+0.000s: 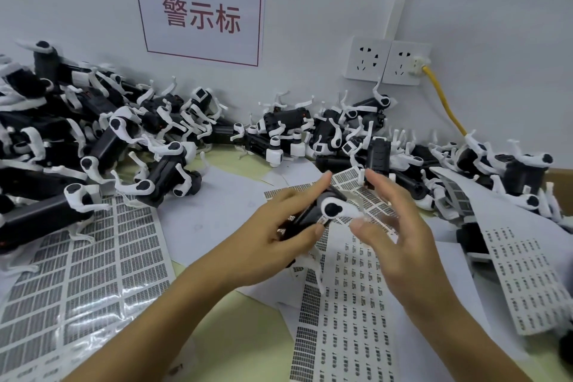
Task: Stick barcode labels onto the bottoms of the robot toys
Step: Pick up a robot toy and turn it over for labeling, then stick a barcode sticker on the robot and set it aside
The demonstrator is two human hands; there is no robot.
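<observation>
Black-and-white plastic robot toy (313, 214) in left hand (273, 242), glossy label sheets (93, 273) beneath

A person's left hand (273, 236) holds a robot toy (313, 214) above the middle of the bench (248, 329), the right hand (400, 226) just beside it. Label sheets (93, 273) lie on the bench to the left, under the hands and to the right. Behind them, heaps of robot toys (102, 139) line the wall (77, 3) from left to right. On the wall hang a sign (201, 9) and, right of it, sockets (387, 60).
</observation>
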